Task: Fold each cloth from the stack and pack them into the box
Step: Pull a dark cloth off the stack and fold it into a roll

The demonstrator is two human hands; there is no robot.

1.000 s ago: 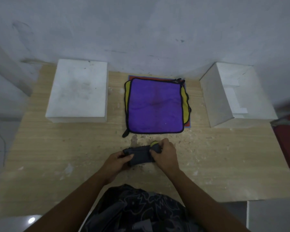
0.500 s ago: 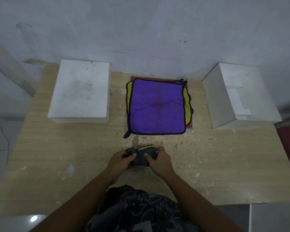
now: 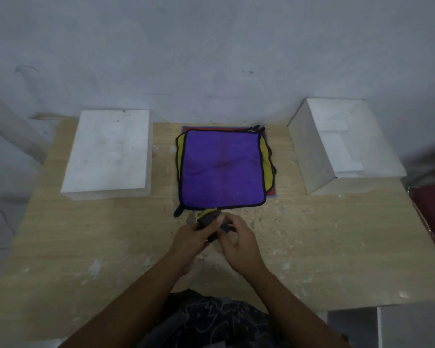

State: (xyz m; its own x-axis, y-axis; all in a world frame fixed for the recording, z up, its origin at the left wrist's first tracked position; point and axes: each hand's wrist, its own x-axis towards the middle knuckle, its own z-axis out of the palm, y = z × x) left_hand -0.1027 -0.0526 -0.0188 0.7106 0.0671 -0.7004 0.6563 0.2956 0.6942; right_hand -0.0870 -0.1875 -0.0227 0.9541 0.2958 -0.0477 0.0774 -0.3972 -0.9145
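Gripping a folded grey-and-yellow cloth [image 3: 209, 217], left hand [image 3: 189, 241] and right hand [image 3: 239, 243] both curl round it over the wooden table [image 3: 111, 234], just beside the purple-topped stack [image 3: 221, 169]; the open white box [image 3: 309, 156] stands well apart, right.

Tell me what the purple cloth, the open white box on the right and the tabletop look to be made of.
Purple cloth: soft, matte plush fabric, probably microfibre; it dents and has stitched dark edging.
Open white box: likely foam or painted board, judging by its thick, matte, chalky walls.
Tabletop: wood or wood-grain laminate, with pale streaks and white scuffed flecks.
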